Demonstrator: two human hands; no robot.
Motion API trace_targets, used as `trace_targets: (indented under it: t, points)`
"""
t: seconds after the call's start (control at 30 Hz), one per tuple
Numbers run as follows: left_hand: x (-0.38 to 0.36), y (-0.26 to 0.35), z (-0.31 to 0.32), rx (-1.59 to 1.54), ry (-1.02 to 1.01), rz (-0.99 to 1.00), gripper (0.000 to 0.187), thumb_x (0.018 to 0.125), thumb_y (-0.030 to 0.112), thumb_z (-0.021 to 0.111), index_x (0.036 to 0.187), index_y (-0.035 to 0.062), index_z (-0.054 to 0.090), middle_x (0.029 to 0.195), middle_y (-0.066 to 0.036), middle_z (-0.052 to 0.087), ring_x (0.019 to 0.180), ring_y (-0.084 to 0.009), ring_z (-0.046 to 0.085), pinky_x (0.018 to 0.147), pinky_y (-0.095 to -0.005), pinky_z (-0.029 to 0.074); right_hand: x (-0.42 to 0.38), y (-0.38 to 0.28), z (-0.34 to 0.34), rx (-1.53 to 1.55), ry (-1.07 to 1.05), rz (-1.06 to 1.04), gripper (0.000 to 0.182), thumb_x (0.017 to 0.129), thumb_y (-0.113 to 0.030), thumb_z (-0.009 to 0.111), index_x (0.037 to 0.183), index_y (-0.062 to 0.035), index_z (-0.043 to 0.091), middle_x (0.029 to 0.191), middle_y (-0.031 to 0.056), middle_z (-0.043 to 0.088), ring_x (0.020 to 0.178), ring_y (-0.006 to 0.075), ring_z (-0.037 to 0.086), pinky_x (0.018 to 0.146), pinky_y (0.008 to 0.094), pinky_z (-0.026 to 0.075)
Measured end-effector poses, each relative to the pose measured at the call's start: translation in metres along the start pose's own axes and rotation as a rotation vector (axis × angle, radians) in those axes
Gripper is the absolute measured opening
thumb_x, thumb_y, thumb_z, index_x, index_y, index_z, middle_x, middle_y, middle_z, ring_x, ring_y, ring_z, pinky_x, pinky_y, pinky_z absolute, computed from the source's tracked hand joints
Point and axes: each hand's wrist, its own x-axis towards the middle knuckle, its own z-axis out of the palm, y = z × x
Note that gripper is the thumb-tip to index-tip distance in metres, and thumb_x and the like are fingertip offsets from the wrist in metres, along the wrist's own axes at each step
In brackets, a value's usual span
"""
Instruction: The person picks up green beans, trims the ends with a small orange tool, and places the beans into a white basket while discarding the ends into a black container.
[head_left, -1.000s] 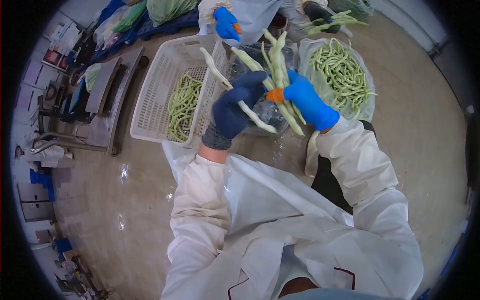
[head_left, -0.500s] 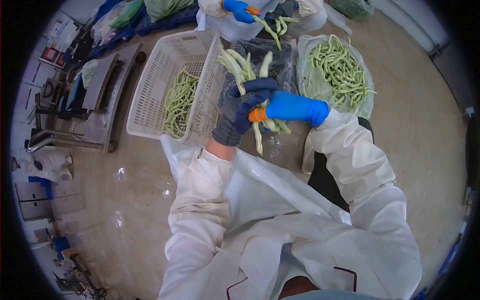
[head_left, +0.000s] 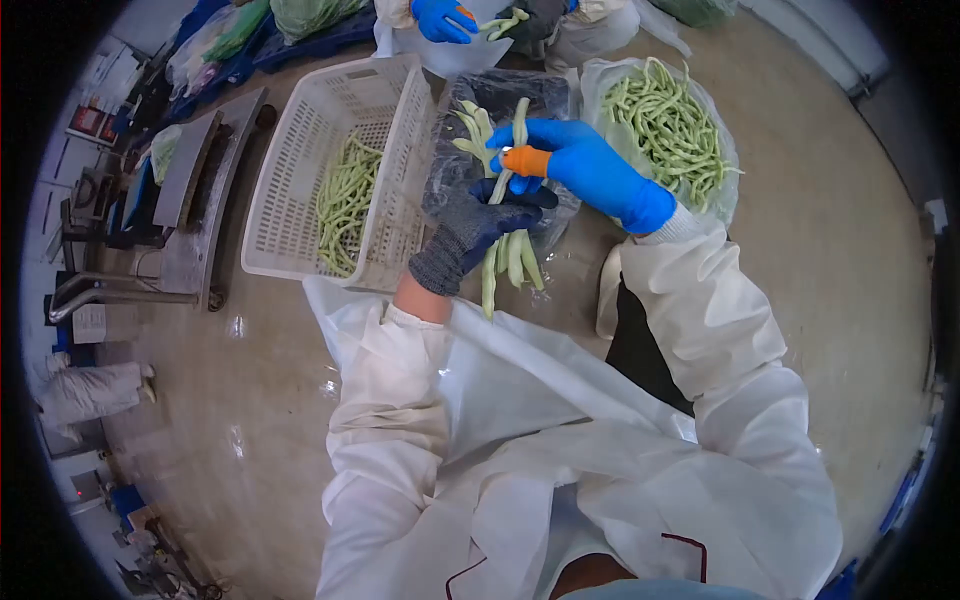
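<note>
A bunch of long, flat green beans [head_left: 517, 258] is held in my left hand [head_left: 465, 235], in a grey glove with dark blue fingers wrapped round their middle. My right hand [head_left: 600, 172], in a blue glove with an orange thumb cover, pinches one green bean [head_left: 520, 122] above the left hand. A small pale or shiny spot shows at the thumb tip; I cannot make out what it is. Beneath both hands stands a container lined with dark plastic [head_left: 445, 170].
A white perforated basket [head_left: 270, 225] with beans stands at left. Right of the dark container is a clear bag [head_left: 728, 135] full of beans. Across from me, a co-worker's blue-gloved hand [head_left: 440, 20] is near more beans. A metal cart [head_left: 215, 200] stands far left.
My right hand has moved up from beside the lower bunch to the upper part of a bean. My left hand still holds the bunch. The co-worker's hands have moved slightly left and away.
</note>
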Motion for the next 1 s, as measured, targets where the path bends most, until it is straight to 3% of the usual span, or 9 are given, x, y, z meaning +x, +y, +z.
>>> trace_targets:
  t: [0.27, 0.47, 0.57, 0.67, 0.7, 0.8, 0.9, 1.0]
  points:
    - [-0.001, 0.0, -0.006, -0.143, -0.096, -0.051, 0.029, 0.079, 0.006, 0.066, 0.107, -0.0023, 0.065, 0.101, -0.01, 0.066, 0.092, -0.0182, 0.063, 0.086, -0.0302, 0.05, 0.007, 0.005, 0.002, 0.021, 0.203, 0.163, 0.034, 0.082, -0.03, 0.07, 0.091, 0.0022, 0.068, 0.078, 0.0051, 0.065, 0.064, 0.0091, 0.057, 0.058, 0.0209, 0.043]
    - [-0.005, 0.013, -0.003, -0.029, -0.128, -0.019, 0.029, 0.081, 0.007, 0.063, 0.108, -0.0026, 0.065, 0.102, -0.009, 0.066, 0.094, -0.0173, 0.062, 0.087, -0.029, 0.048, 0.01, 0.006, 0.0, 0.083, 0.277, 0.219, 0.033, 0.079, -0.03, 0.073, 0.089, 0.0011, 0.066, 0.074, 0.0047, 0.064, 0.063, 0.008, 0.056, 0.059, 0.0215, 0.043]
    - [-0.006, 0.002, -0.012, -0.002, -0.146, -0.008, 0.027, 0.083, 0.01, 0.059, 0.106, -0.0003, 0.067, 0.104, -0.009, 0.066, 0.095, -0.0166, 0.061, 0.088, -0.0285, 0.048, 0.016, 0.019, -0.01, -0.18, 0.397, 0.078, 0.033, 0.08, -0.027, 0.072, 0.101, -0.0027, 0.065, 0.089, 0.0077, 0.066, 0.076, 0.0126, 0.061, 0.069, 0.0239, 0.047]
    - [-0.006, -0.002, -0.019, 0.059, -0.129, 0.006, 0.026, 0.081, 0.009, 0.061, 0.105, -0.0008, 0.067, 0.102, -0.009, 0.066, 0.092, -0.0166, 0.062, 0.086, -0.0289, 0.048, 0.016, 0.019, -0.017, -0.667, 0.584, -0.623, 0.042, 0.077, -0.022, 0.071, 0.115, -0.0083, 0.06, 0.106, 0.0131, 0.063, 0.091, 0.0251, 0.062, 0.079, 0.0349, 0.05]
    - [-0.009, 0.0, -0.018, 0.046, -0.098, -0.016, 0.027, 0.079, 0.007, 0.063, 0.105, -0.0009, 0.067, 0.099, -0.008, 0.067, 0.09, -0.0168, 0.062, 0.085, -0.0289, 0.048, 0.011, 0.007, -0.019, -0.864, 0.454, -0.702, 0.045, 0.075, -0.015, 0.069, 0.118, -0.0122, 0.059, 0.116, 0.0151, 0.058, 0.101, 0.0304, 0.058, 0.095, 0.0414, 0.042]
    - [-0.01, 0.007, -0.015, 0.089, -0.039, -0.057, 0.027, 0.077, 0.006, 0.066, 0.104, -0.0004, 0.067, 0.094, -0.008, 0.067, 0.086, -0.0164, 0.062, 0.083, -0.0289, 0.049, 0.008, 0.013, -0.017, -1.091, 0.15, -0.857, 0.037, 0.075, -0.015, 0.067, 0.112, -0.0122, 0.063, 0.107, 0.0126, 0.061, 0.096, 0.03, 0.06, 0.1, 0.0461, 0.037]
    - [-0.007, -0.004, -0.019, 0.276, 0.003, -0.028, 0.026, 0.076, 0.006, 0.068, 0.101, 0.0003, 0.068, 0.092, -0.008, 0.068, 0.084, -0.0156, 0.063, 0.081, -0.0286, 0.049, 0.005, 0.027, -0.009, -1.13, -0.084, -0.733, 0.027, 0.077, -0.018, 0.063, 0.104, -0.012, 0.067, 0.096, 0.0095, 0.063, 0.092, 0.0291, 0.06, 0.101, 0.0477, 0.035]
    - [-0.003, -0.02, -0.03, 0.494, 0.001, 0.073, 0.026, 0.075, 0.006, 0.069, 0.1, 0.0002, 0.068, 0.091, -0.008, 0.068, 0.083, -0.0153, 0.063, 0.08, -0.0286, 0.049, 0.002, 0.024, -0.008, -1.129, -0.178, -0.622, 0.029, 0.079, -0.015, 0.062, 0.107, -0.0141, 0.065, 0.093, 0.0073, 0.061, 0.099, 0.0297, 0.057, 0.1, 0.0454, 0.037]
